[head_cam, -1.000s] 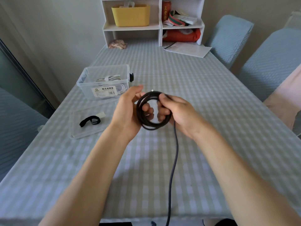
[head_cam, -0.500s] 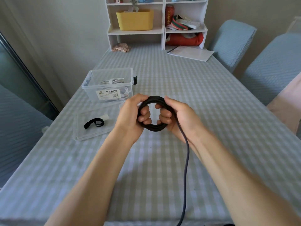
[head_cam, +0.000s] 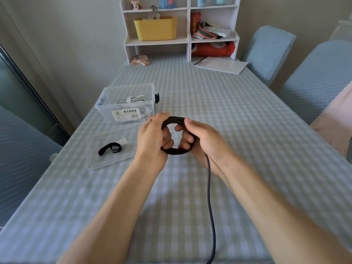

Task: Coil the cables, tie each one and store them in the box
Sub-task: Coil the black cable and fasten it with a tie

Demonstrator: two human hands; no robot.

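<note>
Where the view begins, nearest the camera, the lines run outward:

Loose cable end: a dark strand (head_cam: 210, 197) hangs from under the right hand, runs down over the checked tablecloth (head_cam: 247, 130) and leaves the picture at the near edge.

Right hand: the right hand (head_cam: 203, 139) curls round the right side of the coil, thumb on top, fingers threaded through the ring from behind.

Left hand: the left hand (head_cam: 152, 136) grips the coil's left side, thumb over the top strands, fingers bent inside the ring.

Black cable coil: the black cable coil (head_cam: 176, 152) is held between both hands above the table, wound in several turns and standing roughly upright, its opening towards the camera.

Lid: a clear lid (head_cam: 99, 161) lies flat on the cloth, left of the hands.

Strap: a black strap (head_cam: 110, 148) lies looped on that lid, with a small white piece just beside it.

Box: the clear box (head_cam: 114, 96) stands just beyond the lid, open, a printed label on its near wall and white cables (head_cam: 131, 100) inside.

Paper: white sheets (head_cam: 221, 64) lie at the table's far right.

Shelf: a white shelf unit (head_cam: 188, 35) stands at the far end, holding a yellow basket (head_cam: 155, 28).

Chairs: blue-covered chairs (head_cam: 266, 52) stand along the right side.
</note>
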